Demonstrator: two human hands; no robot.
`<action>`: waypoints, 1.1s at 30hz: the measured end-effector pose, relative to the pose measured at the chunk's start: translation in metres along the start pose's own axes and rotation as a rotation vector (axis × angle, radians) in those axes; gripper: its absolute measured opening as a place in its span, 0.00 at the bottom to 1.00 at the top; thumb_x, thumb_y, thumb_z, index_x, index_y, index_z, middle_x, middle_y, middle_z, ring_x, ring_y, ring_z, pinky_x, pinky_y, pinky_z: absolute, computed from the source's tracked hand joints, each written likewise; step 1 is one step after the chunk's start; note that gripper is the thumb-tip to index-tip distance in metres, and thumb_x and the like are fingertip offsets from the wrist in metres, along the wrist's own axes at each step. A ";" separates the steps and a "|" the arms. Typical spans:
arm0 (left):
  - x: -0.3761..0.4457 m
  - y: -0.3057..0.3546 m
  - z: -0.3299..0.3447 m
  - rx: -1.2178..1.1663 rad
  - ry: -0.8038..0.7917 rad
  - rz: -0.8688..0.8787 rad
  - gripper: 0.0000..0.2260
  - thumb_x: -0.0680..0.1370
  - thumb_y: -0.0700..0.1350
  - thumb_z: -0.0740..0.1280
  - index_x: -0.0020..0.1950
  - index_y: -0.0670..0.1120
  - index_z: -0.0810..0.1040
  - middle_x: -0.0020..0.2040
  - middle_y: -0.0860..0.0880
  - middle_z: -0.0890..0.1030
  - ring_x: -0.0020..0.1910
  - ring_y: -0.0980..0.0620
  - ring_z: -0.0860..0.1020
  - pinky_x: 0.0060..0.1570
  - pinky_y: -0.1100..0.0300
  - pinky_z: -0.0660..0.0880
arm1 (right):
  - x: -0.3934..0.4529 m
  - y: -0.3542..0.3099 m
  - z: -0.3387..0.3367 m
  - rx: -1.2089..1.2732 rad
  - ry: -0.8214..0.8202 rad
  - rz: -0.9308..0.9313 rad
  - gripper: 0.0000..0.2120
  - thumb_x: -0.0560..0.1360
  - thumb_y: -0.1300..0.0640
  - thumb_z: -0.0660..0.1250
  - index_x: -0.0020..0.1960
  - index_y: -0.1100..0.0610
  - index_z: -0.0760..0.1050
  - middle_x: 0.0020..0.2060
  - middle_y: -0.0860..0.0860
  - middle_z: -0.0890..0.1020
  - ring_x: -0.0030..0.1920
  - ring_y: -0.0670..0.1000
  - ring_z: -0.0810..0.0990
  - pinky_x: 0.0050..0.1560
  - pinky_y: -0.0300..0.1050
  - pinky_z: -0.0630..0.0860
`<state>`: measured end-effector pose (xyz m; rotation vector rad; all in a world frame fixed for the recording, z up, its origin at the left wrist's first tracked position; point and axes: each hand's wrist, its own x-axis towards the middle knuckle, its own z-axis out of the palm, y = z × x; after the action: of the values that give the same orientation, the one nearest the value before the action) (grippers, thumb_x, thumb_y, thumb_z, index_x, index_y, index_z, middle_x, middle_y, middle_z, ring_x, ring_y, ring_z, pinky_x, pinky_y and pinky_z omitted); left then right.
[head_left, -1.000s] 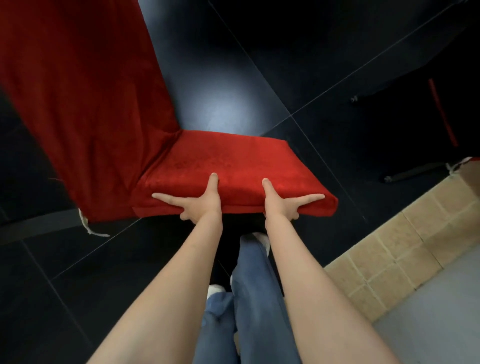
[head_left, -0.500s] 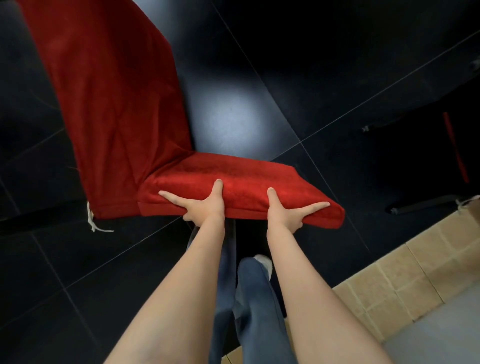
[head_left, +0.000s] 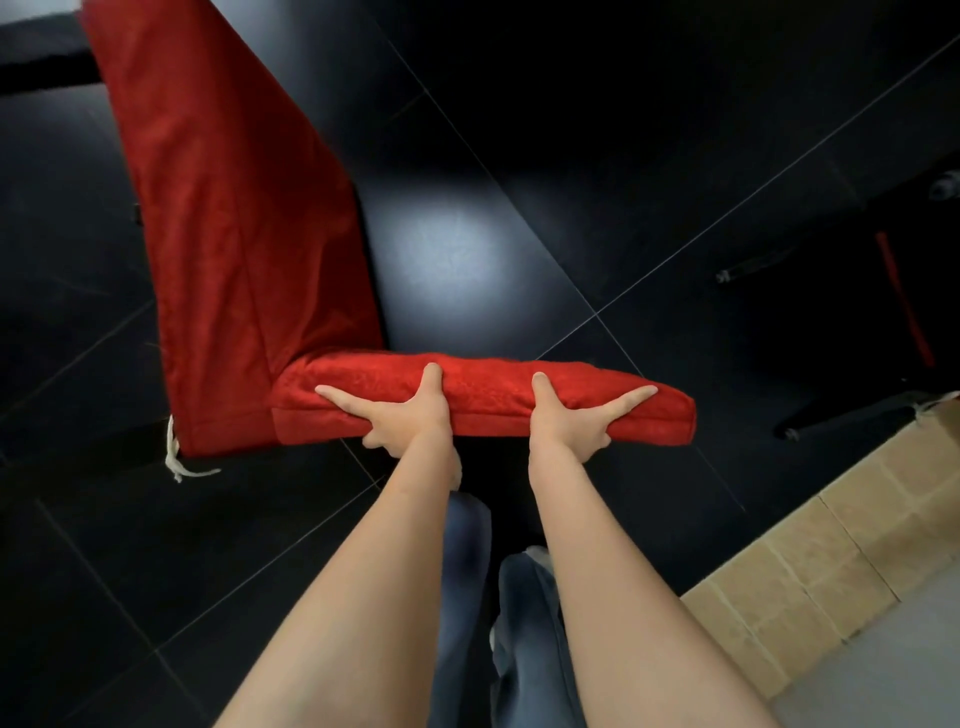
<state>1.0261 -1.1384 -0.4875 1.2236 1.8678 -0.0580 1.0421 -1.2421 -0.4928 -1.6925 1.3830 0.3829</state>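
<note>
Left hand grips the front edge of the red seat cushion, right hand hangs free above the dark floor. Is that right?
Not quite. The right hand does not hang free: it grips the front edge of the red seat cushion too, thumb on top, beside the left hand, as the head view shows. The dark floor lies below.

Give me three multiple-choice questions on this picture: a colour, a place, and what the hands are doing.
1. What colour is the seat cushion?
A) red B) blue C) green
2. Where does the white cord hang?
A) on top of the cushion B) at the back cover's lower corner C) across a wrist
3. What are the left hand and right hand doing?
A) hanging free B) pointing upward C) gripping the cushion's front edge

Answers: 1 A, red like the cover; 2 B, it dangles left of the cushion; 3 C, thumbs lie on top, fingers curl underneath.
</note>
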 end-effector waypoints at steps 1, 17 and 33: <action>-0.001 0.000 0.000 0.006 0.005 -0.004 0.57 0.65 0.56 0.79 0.72 0.70 0.33 0.65 0.36 0.67 0.43 0.42 0.72 0.46 0.49 0.66 | -0.001 0.000 0.000 -0.003 0.008 0.007 0.61 0.65 0.48 0.80 0.72 0.30 0.31 0.69 0.64 0.64 0.55 0.64 0.78 0.54 0.59 0.77; -0.012 0.021 -0.012 0.138 -0.015 -0.048 0.58 0.62 0.64 0.77 0.74 0.68 0.34 0.69 0.34 0.65 0.57 0.35 0.75 0.51 0.45 0.71 | 0.004 -0.001 -0.038 -0.193 -0.093 -0.109 0.50 0.70 0.40 0.72 0.75 0.32 0.36 0.64 0.64 0.68 0.41 0.53 0.70 0.48 0.48 0.69; -0.079 -0.025 0.000 0.807 -0.268 0.792 0.31 0.68 0.57 0.76 0.69 0.57 0.72 0.79 0.43 0.52 0.78 0.43 0.44 0.71 0.35 0.41 | 0.108 -0.030 -0.132 -0.718 -0.629 -0.546 0.51 0.63 0.57 0.81 0.77 0.41 0.55 0.70 0.54 0.66 0.67 0.51 0.69 0.58 0.40 0.65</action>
<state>1.0172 -1.2084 -0.4432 2.2942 1.0163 -0.5469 1.0672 -1.4128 -0.4824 -2.1539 0.2922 1.0623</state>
